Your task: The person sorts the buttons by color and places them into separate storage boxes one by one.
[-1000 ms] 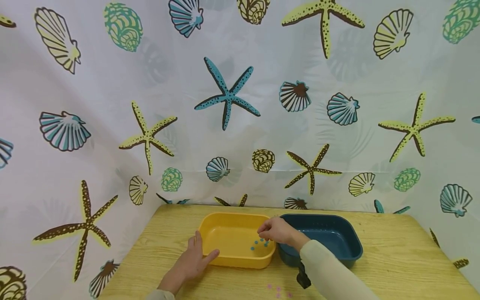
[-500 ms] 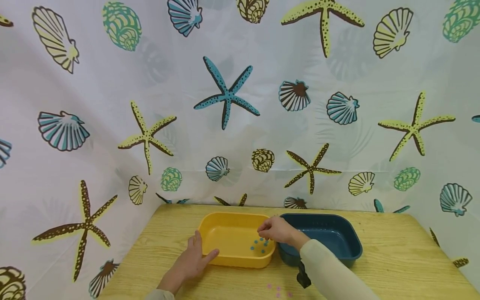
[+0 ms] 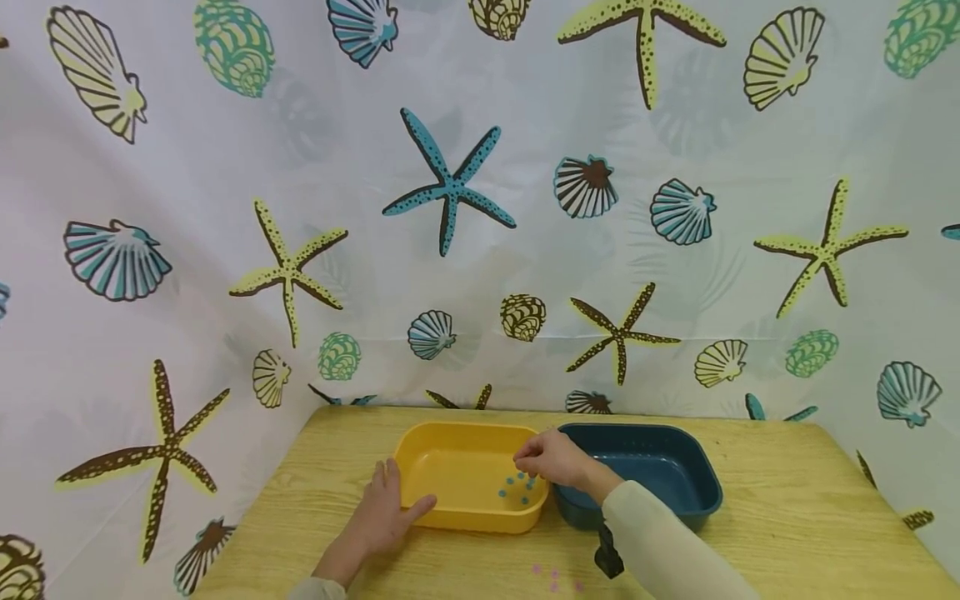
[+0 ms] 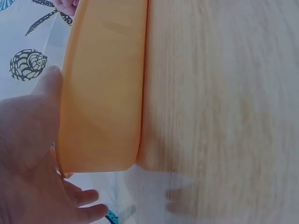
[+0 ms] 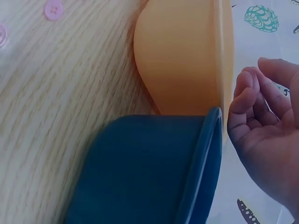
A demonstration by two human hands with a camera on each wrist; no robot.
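Observation:
In the head view my left hand [image 3: 379, 511] rests at the near left corner of a yellow tub [image 3: 457, 521]. Its thumb lies over the front rim and its fingers lie along the left side. The left wrist view shows the lower fingers [image 4: 91, 212] extended past the tub's end. My right hand [image 3: 553, 460] hovers over the tub's right end, fingers curled and thumb close to the index fingertip. Nothing shows between these tips in the right wrist view, though the curled fingers hide part of the palm. Below it, several small blue buttons [image 3: 525, 500] lie on the tub floor.
A dark blue tub [image 3: 663, 475] stands against the yellow one's right side, under my right forearm. Several pink buttons [image 3: 555, 574] lie on the wooden table [image 3: 795, 517] near its front. A black strap-like piece [image 3: 608, 554] hangs beneath the right sleeve. A shell-print curtain [image 3: 480, 275] surrounds the table.
Between the first two head frames, another blue button appears on the yellow tub's floor below my right hand. Both hands stay nearly still; the head view shifts slightly.

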